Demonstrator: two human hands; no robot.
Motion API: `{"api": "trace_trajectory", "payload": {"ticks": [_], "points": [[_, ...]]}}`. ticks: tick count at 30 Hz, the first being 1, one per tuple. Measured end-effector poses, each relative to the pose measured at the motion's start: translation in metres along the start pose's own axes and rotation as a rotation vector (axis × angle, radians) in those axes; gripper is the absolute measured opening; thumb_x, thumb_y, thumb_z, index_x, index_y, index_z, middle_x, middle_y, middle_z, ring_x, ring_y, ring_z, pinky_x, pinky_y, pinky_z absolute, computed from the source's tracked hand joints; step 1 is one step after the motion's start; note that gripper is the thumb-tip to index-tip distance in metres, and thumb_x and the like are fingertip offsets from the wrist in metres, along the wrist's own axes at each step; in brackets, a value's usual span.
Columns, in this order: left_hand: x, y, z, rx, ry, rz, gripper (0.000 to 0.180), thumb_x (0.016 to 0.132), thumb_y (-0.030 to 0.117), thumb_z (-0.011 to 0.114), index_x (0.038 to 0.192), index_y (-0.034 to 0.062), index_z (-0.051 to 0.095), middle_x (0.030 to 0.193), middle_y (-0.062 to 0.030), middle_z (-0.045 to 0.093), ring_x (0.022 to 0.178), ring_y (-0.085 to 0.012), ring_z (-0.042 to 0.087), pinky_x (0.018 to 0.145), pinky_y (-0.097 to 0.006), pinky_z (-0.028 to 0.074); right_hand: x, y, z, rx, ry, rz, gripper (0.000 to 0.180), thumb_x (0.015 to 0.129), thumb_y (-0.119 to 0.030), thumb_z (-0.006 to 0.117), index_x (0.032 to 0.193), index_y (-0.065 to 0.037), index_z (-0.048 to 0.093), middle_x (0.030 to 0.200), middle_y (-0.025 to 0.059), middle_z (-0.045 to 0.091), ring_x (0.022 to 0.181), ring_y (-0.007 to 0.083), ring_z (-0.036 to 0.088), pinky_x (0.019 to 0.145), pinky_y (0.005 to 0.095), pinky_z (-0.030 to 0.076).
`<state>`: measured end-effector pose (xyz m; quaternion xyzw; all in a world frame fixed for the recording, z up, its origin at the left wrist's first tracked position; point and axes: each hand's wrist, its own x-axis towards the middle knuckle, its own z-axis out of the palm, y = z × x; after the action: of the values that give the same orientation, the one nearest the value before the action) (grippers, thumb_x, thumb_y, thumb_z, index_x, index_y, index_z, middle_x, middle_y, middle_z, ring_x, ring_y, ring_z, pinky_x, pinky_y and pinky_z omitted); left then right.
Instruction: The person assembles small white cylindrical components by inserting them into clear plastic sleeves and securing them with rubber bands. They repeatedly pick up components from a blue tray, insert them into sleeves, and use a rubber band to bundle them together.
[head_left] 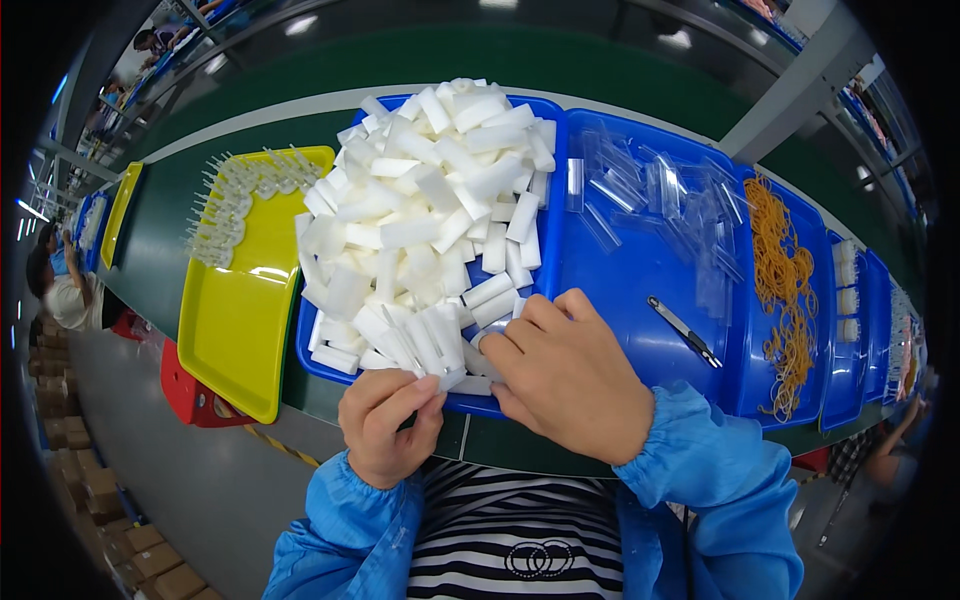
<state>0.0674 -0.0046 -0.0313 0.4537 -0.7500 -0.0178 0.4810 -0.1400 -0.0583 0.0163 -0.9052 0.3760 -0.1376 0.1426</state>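
White foam pieces (420, 185), short and tubular or block-like, are heaped high in a blue tray (330, 368) in front of me. At the tray's near edge my left hand (388, 425) is closed, thumb and forefinger pinching a small whitish, partly see-through piece (452, 380). Just beyond those fingertips, several foam pieces (425, 338) fan upward; whether the hand touches them I cannot tell. My right hand (570, 380) is curled over the tray's near right corner, fingers bent among foam pieces. What its fingertips hold is hidden behind the hand.
Right of the heap, a blue tray (620, 270) carries clear plastic tubes (690, 190) and a slim silver-and-black hand tool (684, 331). Farther right lie orange rubber bands (785, 290). On the left, a yellow tray (235, 340) holds clear stemmed parts (225, 215); a red stool (190, 390) stands below.
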Motion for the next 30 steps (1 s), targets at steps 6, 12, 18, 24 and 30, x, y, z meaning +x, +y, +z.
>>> {"api": "trace_trajectory", "payload": {"ticks": [6, 12, 18, 24, 30], "points": [[0.001, -0.002, -0.003, -0.067, -0.060, 0.079, 0.040, 0.069, -0.004, 0.077, 0.106, 0.0065, 0.067, 0.094, -0.0097, 0.061, 0.076, -0.0233, 0.061, 0.064, -0.032, 0.050, -0.004, 0.011, -0.012, 0.304, 0.125, 0.120, 0.026, 0.074, -0.006, 0.071, 0.099, -0.005, 0.064, 0.081, 0.0066, 0.063, 0.082, 0.0223, 0.058, 0.075, 0.0352, 0.042], [0.020, 0.014, -0.001, -0.165, -0.307, 0.350, 0.036, 0.067, 0.011, 0.069, 0.103, 0.0070, 0.075, 0.094, -0.0043, 0.066, 0.071, -0.0164, 0.060, 0.058, -0.027, 0.045, -0.010, 0.023, -0.026, 0.832, 0.438, 0.486, 0.022, 0.083, 0.002, 0.063, 0.105, 0.001, 0.063, 0.090, 0.0062, 0.067, 0.088, 0.0127, 0.063, 0.081, 0.0276, 0.050], [0.036, 0.026, 0.000, -0.166, -0.443, 0.340, 0.034, 0.067, 0.013, 0.071, 0.101, 0.0099, 0.074, 0.094, 0.0002, 0.065, 0.068, -0.0115, 0.056, 0.057, -0.025, 0.041, -0.025, 0.019, -0.033, 0.624, 0.184, 0.304, 0.024, 0.084, -0.003, 0.068, 0.108, -0.001, 0.066, 0.093, 0.0053, 0.065, 0.086, 0.0139, 0.060, 0.081, 0.0285, 0.048], [0.036, 0.024, 0.005, -0.142, -0.390, 0.395, 0.035, 0.067, 0.014, 0.071, 0.101, 0.0116, 0.075, 0.093, -0.0001, 0.065, 0.069, -0.0124, 0.057, 0.057, -0.025, 0.039, -0.039, 0.024, -0.030, 0.798, 0.127, 0.204, 0.027, 0.083, -0.014, 0.072, 0.108, -0.007, 0.065, 0.080, 0.0015, 0.062, 0.086, 0.0188, 0.059, 0.084, 0.0335, 0.038], [0.029, 0.022, 0.020, -0.232, -0.173, 0.242, 0.047, 0.066, 0.013, 0.085, 0.111, 0.0104, 0.069, 0.094, -0.0046, 0.066, 0.073, -0.0183, 0.061, 0.061, -0.029, 0.046, -0.043, 0.021, -0.028, 0.842, 0.186, 0.166, 0.030, 0.084, -0.016, 0.073, 0.111, -0.007, 0.062, 0.080, 0.0018, 0.063, 0.087, 0.0191, 0.059, 0.087, 0.0346, 0.039]]}}
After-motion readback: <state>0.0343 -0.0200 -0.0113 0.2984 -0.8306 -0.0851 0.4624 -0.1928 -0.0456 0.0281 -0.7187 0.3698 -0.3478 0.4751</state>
